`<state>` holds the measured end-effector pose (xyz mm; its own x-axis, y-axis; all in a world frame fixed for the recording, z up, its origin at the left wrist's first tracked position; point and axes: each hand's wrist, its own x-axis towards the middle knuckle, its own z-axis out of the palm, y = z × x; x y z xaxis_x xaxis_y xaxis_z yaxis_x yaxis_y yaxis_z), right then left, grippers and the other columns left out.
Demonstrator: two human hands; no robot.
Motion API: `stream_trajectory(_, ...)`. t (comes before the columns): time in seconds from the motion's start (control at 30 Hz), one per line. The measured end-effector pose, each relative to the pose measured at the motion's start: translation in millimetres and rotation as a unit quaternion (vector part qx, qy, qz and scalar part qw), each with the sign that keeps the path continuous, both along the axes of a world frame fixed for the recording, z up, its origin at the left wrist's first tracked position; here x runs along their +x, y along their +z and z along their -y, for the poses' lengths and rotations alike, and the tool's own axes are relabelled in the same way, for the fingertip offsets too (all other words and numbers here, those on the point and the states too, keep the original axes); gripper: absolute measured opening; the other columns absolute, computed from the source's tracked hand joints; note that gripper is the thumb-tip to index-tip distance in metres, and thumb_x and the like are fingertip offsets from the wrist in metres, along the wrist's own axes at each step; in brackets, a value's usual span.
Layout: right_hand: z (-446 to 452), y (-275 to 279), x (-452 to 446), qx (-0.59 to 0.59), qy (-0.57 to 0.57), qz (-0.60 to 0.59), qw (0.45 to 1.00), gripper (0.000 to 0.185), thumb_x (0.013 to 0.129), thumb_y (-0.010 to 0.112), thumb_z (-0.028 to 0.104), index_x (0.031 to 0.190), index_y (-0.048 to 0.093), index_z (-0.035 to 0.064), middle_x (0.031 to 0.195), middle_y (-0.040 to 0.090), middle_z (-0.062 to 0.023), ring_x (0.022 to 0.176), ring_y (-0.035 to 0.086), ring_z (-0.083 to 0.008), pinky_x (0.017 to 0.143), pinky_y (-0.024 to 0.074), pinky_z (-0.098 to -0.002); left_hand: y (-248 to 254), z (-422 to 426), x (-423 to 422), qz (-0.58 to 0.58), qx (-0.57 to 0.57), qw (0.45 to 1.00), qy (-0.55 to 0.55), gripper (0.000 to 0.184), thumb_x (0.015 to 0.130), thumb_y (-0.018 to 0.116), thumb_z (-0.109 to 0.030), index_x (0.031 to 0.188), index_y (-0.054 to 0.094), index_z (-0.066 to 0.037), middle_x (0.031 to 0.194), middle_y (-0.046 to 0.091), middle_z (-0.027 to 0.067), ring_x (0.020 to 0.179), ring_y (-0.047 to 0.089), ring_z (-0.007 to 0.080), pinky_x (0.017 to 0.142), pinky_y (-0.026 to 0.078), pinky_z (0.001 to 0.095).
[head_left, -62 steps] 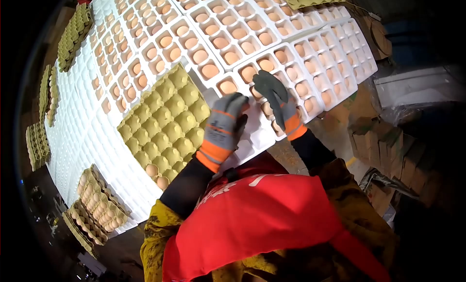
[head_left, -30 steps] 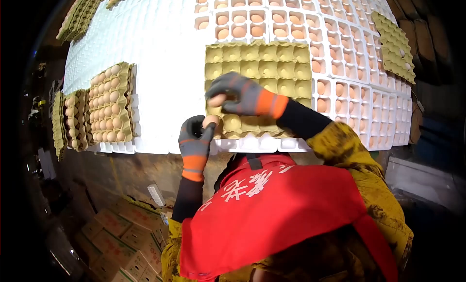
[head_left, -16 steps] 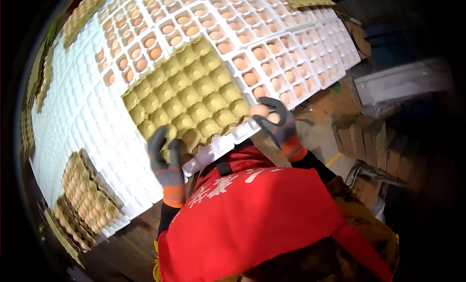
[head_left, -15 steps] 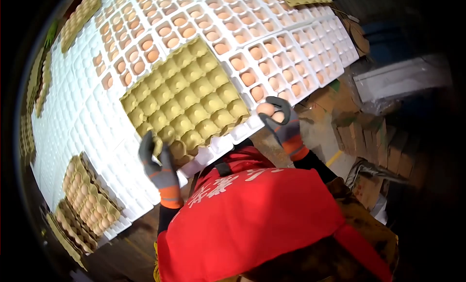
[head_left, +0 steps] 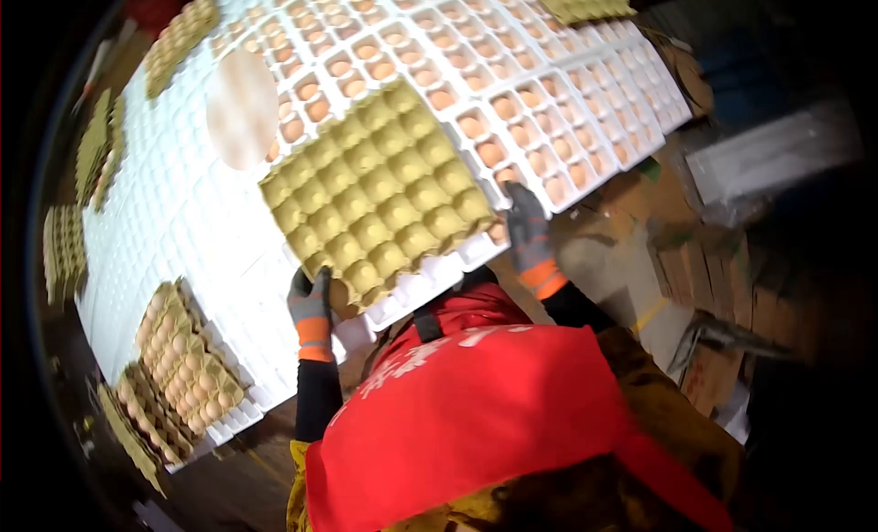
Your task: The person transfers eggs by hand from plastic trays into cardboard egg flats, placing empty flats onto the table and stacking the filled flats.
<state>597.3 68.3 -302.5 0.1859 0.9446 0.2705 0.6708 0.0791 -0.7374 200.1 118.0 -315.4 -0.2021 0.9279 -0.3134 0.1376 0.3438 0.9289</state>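
A yellowish pulp egg tray with bare cups showing lies on a white foam tray in front of me. My left hand, in a grey and orange glove, grips the pulp tray's near left edge. At the tray's right side, my gloved right hand points its fingers toward the foam cells. A brown egg sits by those fingertips. Another egg shows between this hand and the pulp tray's corner. The palm is hidden, so I cannot tell what it holds.
Foam trays with many eggs spread across the back and right. White foam trays cover the left. Pulp trays of eggs stand at the near left. A pulp tray lies at the far right. Cardboard sits on the floor.
My right hand has turned and reached down at the tray's side; the two eggs once visible in its grasp no longer show there. My left hand has closed in on the pulp tray's edge.
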Motion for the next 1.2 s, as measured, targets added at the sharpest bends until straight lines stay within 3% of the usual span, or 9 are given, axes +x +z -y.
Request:
stream_trajectory(0.23, -55.7, 17.3, -24.8, -0.112, 0.044, -0.247, 0.962, 0.069, 0.09, 0.073, 0.017, 0.148, 0.042, -0.0024, 0.146, 0.052, -0.0177, 0.133, 0.051, -0.0238, 0.111, 0.0402, -0.0349, 21.8, 1.9, 22.1, -0.112, 0.103, 0.988, 0.037, 0.037, 0.098, 0.063, -0.017, 0.127, 0.061, 0.006, 0.117, 0.069, 0.0171, 0.105, 0.063, 0.0218, 0.095, 0.049, 0.0346)
stream_trajectory(0.33, -71.9, 55.2, -28.2, -0.059, 0.093, -0.297, 0.948, 0.056, 0.096, 0.056, 0.007, 0.149, 0.041, -0.0045, 0.148, 0.05, -0.0178, 0.134, 0.05, -0.0249, 0.111, 0.0399, -0.0375, 77.2, 13.1, 21.9, -0.037, 0.167, 0.973, 0.156, 0.036, 0.099, 0.062, -0.019, 0.125, 0.061, 0.006, 0.116, 0.068, 0.015, 0.106, 0.061, 0.0194, 0.094, 0.049, 0.0336)
stream_trajectory(0.53, -100.9, 153.3, -152.1, -0.025, 0.401, -0.393, 0.827, 0.077, 0.102, 0.05, 0.045, 0.16, 0.016, 0.0049, 0.156, 0.035, -0.0206, 0.134, 0.051, -0.0337, 0.103, 0.0494, -0.0461, 152.3, 94.4, -86.8, 0.002, 0.322, 0.867, 0.381, 0.03, 0.1, 0.06, -0.013, 0.126, 0.06, 0.003, 0.115, 0.066, 0.006, 0.103, 0.058, 0.0123, 0.089, 0.048, 0.0268)
stream_trajectory(0.6, -97.5, 166.8, -213.3, -0.083, 0.479, -0.422, 0.765, 0.086, 0.097, 0.056, 0.051, 0.161, 0.014, 0.0103, 0.156, 0.035, -0.0204, 0.132, 0.052, -0.0352, 0.104, 0.0491, -0.0457, 171.2, 121.9, -119.1, -0.03, 0.369, 0.818, 0.441, 0.032, 0.099, 0.059, -0.01, 0.129, 0.057, 0.002, 0.116, 0.065, 0.0054, 0.103, 0.058, 0.0128, 0.091, 0.048, 0.0267)
stream_trajectory(0.73, -60.0, 203.5, -366.3, -0.15, 0.59, -0.473, 0.637, 0.091, 0.092, 0.062, 0.008, 0.163, 0.005, 0.0185, 0.162, 0.024, -0.0172, 0.135, 0.047, -0.0333, 0.104, 0.0486, -0.0428, 210.8, 136.4, -150.7, 0.069, 0.484, 0.726, 0.484, 0.038, 0.098, 0.059, -0.006, 0.135, 0.051, -0.001, 0.126, 0.06, 0.0061, 0.111, 0.058, 0.0157, 0.095, 0.048, 0.0307)
stream_trajectory(0.9, -4.8, 229.1, -593.8, 0.148, 0.514, -0.375, 0.757, 0.087, 0.088, 0.066, 0.003, 0.16, 0.017, 0.006, 0.156, 0.035, -0.0147, 0.138, 0.04, -0.0241, 0.114, 0.0348, -0.0354, 211.5, 153.4, -243.7, -0.015, 0.501, 0.707, 0.498, 0.052, 0.101, 0.055, -0.009, 0.15, 0.038, -0.005, 0.148, 0.045, 0.0081, 0.13, 0.049, 0.021, 0.107, 0.041, 0.0344)
stream_trajectory(1.0, -5.4, 267.2, -708.2, 0.015, 0.575, -0.559, 0.598, 0.085, 0.085, 0.068, 0.001, 0.158, 0.024, 0.0056, 0.149, 0.045, -0.0133, 0.129, 0.049, -0.0217, 0.106, 0.0434, -0.0329, 137.7, 213.4, -411.0, 0.043, 0.587, 0.727, 0.353, 0.044, 0.103, 0.052, -0.013, 0.145, 0.045, -0.002, 0.151, 0.041, 0.0107, 0.132, 0.048, 0.0244, 0.108, 0.04, 0.035)
stream_trajectory(1.1, -3.0, 289.3, -841.0, -0.011, 0.577, -0.553, 0.601, 0.079, 0.082, 0.067, 0.001, 0.153, 0.031, -0.0022, 0.146, 0.048, -0.0186, 0.127, 0.049, -0.0251, 0.106, 0.0425, -0.0322, 209.3, 250.1, -442.9, -0.203, 0.412, 0.741, 0.491, 0.039, 0.107, 0.047, -0.021, 0.141, 0.051, -0.002, 0.138, 0.055, 0.0111, 0.12, 0.058, 0.0261, 0.1, 0.048, 0.0386)
stream_trajectory(1.2, 2.3, 293.5, -946.5, -0.067, 0.567, -0.523, 0.632, 0.083, 0.079, 0.071, 0.005, 0.152, 0.033, -0.0003, 0.143, 0.05, -0.0213, 0.128, 0.05, -0.0278, 0.106, 0.042, -0.033, 222.1, 281.9, -482.5, -0.088, 0.401, 0.734, 0.541, 0.04, 0.105, 0.052, -0.025, 0.139, 0.053, -0.002, 0.122, 0.062, 0.0095, 0.107, 0.062, 0.0212, 0.094, 0.05, 0.0352)
